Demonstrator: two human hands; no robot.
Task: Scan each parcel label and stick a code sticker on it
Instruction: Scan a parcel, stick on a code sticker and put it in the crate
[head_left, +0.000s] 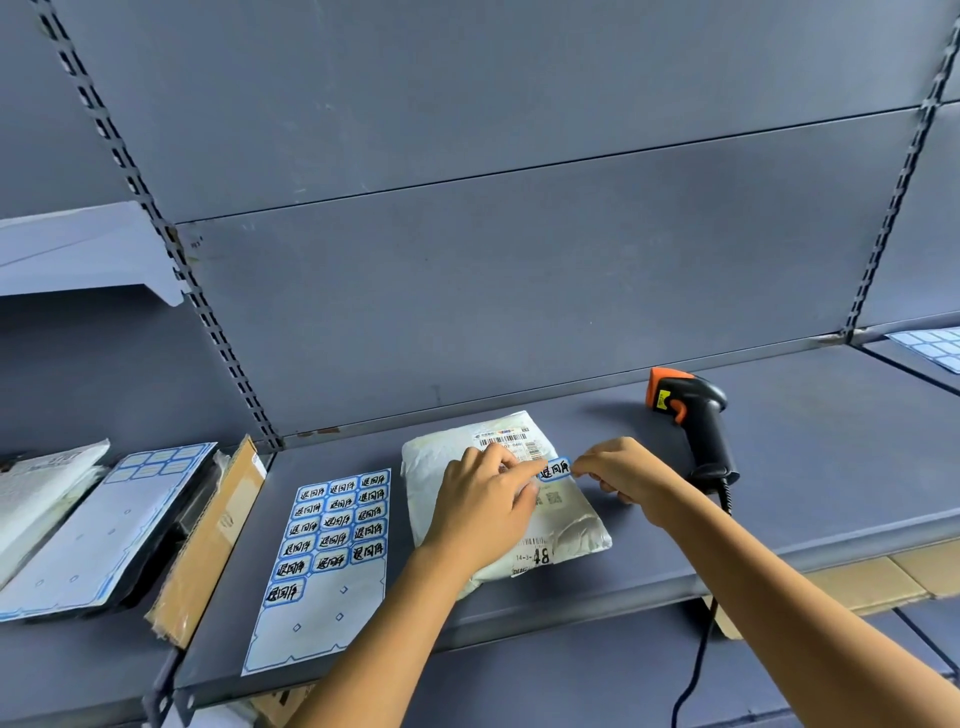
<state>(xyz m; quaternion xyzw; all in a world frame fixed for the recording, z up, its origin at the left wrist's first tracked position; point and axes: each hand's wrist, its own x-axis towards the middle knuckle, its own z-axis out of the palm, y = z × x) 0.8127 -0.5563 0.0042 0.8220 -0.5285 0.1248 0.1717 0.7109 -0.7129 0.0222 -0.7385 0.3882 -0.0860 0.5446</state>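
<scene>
A white plastic mailer parcel (582, 530) is recorded lying flat on the grey metal shelf (831, 441), near its front edge, between a sticker sheet (332, 551) on the left and a scanner (698, 421) on the right. The parcel is soft, wrinkled and roughly rectangular, with a pillowed outline. A white shipping label (506, 439) with a barcode is seen at its far end, and a second printed strip (535, 556) marked "48" at its near end. A small rounded sticker (555, 469), blue-bordered with black handwritten characters, is held over the middle of the parcel just below the shipping label; whether it is already stuck down cannot be told. The sticker sheet is glossy backing paper carrying rows of matching stickers in its upper part, with the lower part peeled bare. The scanner is black plastic with an orange head, laid on its side, a dark cable running off the shelf edge. The left hand (483, 512) rests on the parcel, forefinger extended to the sticker's left end, the other fingers loosely bent. The right hand (626, 473) pinches the sticker's right end between thumb and forefinger, remaining fingers curled under. A flat cardboard piece (208, 540) and another sheet (104, 530) lie further left.
</scene>
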